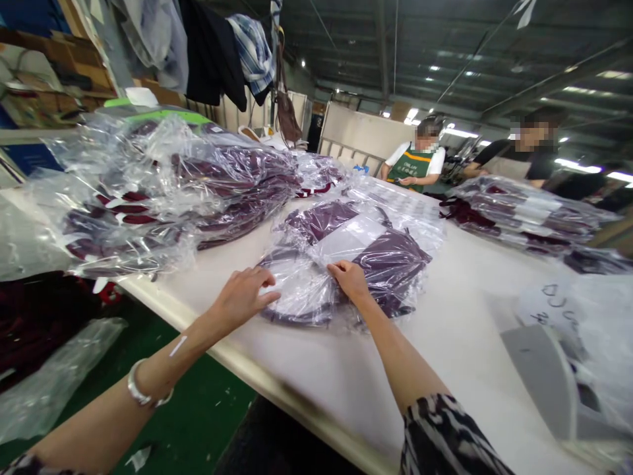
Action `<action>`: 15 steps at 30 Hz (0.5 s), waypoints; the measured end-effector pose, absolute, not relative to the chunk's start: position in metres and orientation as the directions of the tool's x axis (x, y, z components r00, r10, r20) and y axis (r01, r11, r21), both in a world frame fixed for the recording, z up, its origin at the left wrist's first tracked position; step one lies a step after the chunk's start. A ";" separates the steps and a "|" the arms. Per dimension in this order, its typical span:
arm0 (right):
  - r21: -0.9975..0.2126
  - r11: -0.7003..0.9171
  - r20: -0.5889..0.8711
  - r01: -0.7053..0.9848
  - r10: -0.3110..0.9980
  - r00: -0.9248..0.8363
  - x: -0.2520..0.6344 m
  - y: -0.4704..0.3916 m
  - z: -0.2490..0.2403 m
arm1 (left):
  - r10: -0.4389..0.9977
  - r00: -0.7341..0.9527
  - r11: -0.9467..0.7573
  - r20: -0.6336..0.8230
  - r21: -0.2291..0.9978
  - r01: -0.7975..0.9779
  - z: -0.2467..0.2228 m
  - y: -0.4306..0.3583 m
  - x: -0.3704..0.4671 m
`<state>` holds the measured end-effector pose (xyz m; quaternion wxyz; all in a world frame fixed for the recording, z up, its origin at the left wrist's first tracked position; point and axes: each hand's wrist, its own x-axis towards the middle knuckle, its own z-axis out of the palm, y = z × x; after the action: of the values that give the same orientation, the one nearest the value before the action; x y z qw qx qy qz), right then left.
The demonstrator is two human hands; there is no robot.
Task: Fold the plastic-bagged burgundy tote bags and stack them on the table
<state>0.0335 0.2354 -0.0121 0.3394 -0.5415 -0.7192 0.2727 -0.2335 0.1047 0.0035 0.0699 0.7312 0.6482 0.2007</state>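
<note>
In front of me a folded dark purple garment (390,264) lies flat on the table in a clear plastic bag (297,277). A pale sheet or label (349,239) shows across its middle. My left hand (247,293) is at the bag's near left edge, fingers apart, holding nothing. My right hand (349,277) is over the bag's middle, thumb and fingertips pinched together at the plastic by the label's lower edge. A silver bangle (138,386) and a small white strip (178,346) are on my left forearm.
Bagged maroon garments (237,178) are heaped at the left, and another bagged stack (534,214) lies at the far right. Grey sheets and marked plastic (539,369) cover the near right of the white table (469,316). Two people (415,161) stand beyond it.
</note>
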 end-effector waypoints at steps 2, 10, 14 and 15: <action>-0.758 0.268 0.178 0.595 0.962 -0.208 0.031 0.241 -0.016 | 0.959 0.097 -0.209 0.265 0.437 0.875 0.012 0.134 -0.217; -0.760 0.252 0.124 0.600 0.961 -0.246 0.025 0.254 -0.015 | 0.989 0.125 -0.147 0.084 0.713 0.686 0.005 0.251 -0.153; -0.708 0.227 0.027 0.669 0.955 -0.295 0.042 0.244 0.002 | 0.994 0.090 -0.111 0.069 0.743 0.660 -0.011 0.265 -0.155; -0.667 0.238 0.000 0.706 0.947 -0.320 0.052 0.237 0.007 | 0.994 0.086 -0.107 0.067 0.753 0.649 -0.014 0.265 -0.157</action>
<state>0.0516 0.2368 0.0068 0.2082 -0.5447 -0.7588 0.2903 -0.1565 0.2651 -0.0142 0.2849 0.6795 0.6044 0.3029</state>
